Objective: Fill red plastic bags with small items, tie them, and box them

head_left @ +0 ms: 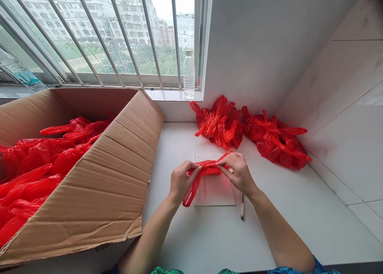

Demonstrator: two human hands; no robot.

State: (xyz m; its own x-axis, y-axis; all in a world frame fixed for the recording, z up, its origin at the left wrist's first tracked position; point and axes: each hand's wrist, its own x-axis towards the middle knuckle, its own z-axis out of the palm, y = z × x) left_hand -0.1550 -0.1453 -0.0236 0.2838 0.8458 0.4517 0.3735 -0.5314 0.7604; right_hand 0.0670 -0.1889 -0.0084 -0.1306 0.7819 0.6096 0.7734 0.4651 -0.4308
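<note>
A red plastic bag (208,168), gathered into a narrow band, stretches between my two hands above a sheet of paper with printed characters (217,192). My left hand (184,179) pinches its left end, and a loop of the bag hangs below those fingers. The right end is pinched by my right hand (237,172), with a strip of red plastic sticking up past the fingertips. The bag hides the upper part of the paper. A pen (242,208) lies on the white table just right of the paper, below my right hand.
A large open cardboard box (119,166) holding red bags (42,152) fills the left side. Two bunches of red bags (220,122) (277,140) lie at the back near the wall. A clear bottle (188,76) stands on the windowsill.
</note>
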